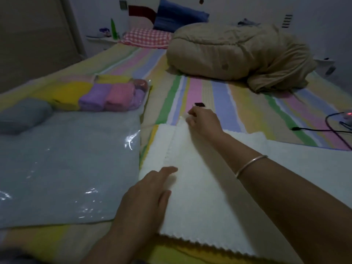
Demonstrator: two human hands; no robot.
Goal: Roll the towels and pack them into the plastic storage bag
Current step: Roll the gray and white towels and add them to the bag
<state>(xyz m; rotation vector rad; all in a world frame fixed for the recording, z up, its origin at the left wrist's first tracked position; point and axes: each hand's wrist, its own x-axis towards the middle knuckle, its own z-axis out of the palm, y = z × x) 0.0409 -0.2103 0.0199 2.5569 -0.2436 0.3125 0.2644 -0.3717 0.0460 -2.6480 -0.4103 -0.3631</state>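
A white towel [198,202] with a scalloped edge lies flat on the striped bed in front of me, one side folded over lengthwise. My left hand [148,193] rests flat on its near left part, fingers straight. My right hand [203,121] pinches the folded towel's far corner. To the left lies the clear plastic storage bag [64,168]; at its far end are rolled yellow [72,92], purple [95,98] and pink [120,96] towels. A rolled grey-blue towel [22,115] lies at the far left.
A bunched tan quilt [238,54] fills the far right of the bed. A checked pillow [146,37] and a blue pillow [179,16] lie at the head. A black cable [329,128] and a small device trail at the right edge. A small dark object [200,104] sits beyond my right hand.
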